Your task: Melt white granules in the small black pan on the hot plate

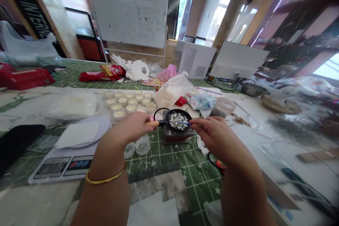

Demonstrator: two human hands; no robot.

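My left hand is closed round the wooden handle of a small black frying pan. The pan rests on a small, boxy hot plate. Whitish chunks, perhaps wax, cover the bottom of the pan. Between the fingers of my right hand is a thin blue stick, its tip among the chunks. Its exact kind is too small to tell. Just below my left hand stand two clear little cups. Several small cups filled with a pale yellow solid stand behind the left hand.
A digital scale with paper on it lies at left, near a bag with a pale block. Behind the pan are a white plastic bag and a clear plastic tub. A cable runs near my right forearm.
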